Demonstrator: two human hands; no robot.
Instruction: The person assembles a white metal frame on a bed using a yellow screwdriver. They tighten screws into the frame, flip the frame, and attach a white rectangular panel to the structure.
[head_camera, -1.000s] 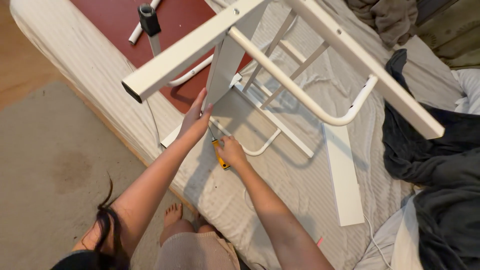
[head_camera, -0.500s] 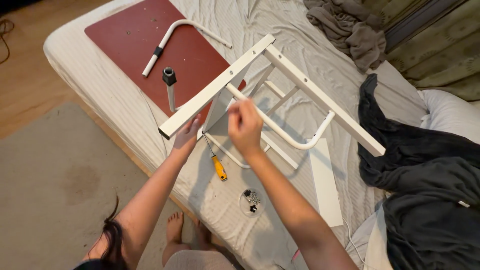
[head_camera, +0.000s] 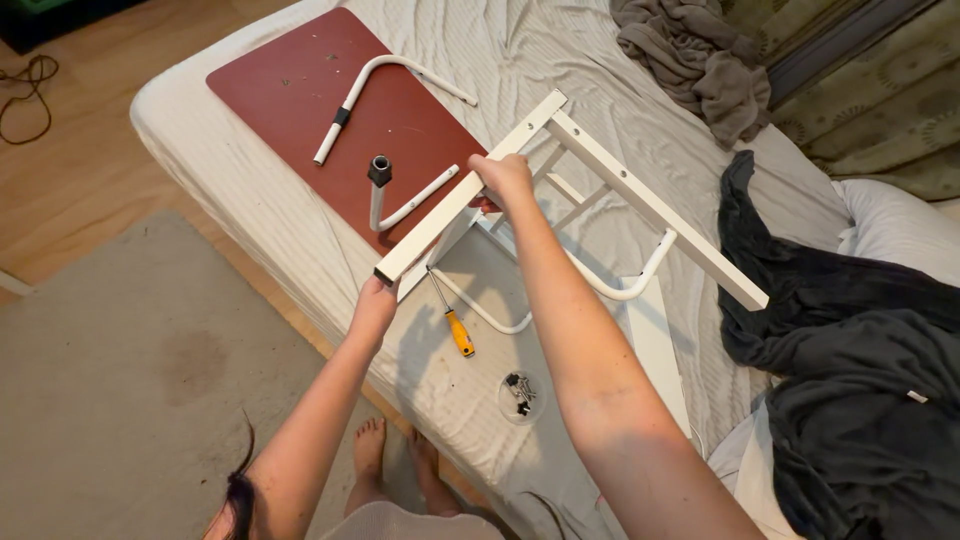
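Bed (head_camera: 300, 250): soft and yielding, judged a poor brace for the parts laid on it.
White frame (head_camera: 620, 190): judged stiff, fairly light but awkwardly long; best taken along its straight rails; held tilted above the bed.
Right hand (head_camera: 503, 178): closed over the frame's near rail, mid-length.
Left hand (head_camera: 374, 303): gripped under the rail's near end.
Screwdriver (head_camera: 452, 320): left lying beneath the frame.

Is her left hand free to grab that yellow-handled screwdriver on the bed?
Probably not right away: the left hand grips the white frame. The screwdriver lies close by, uncovered, so letting go would free the way.
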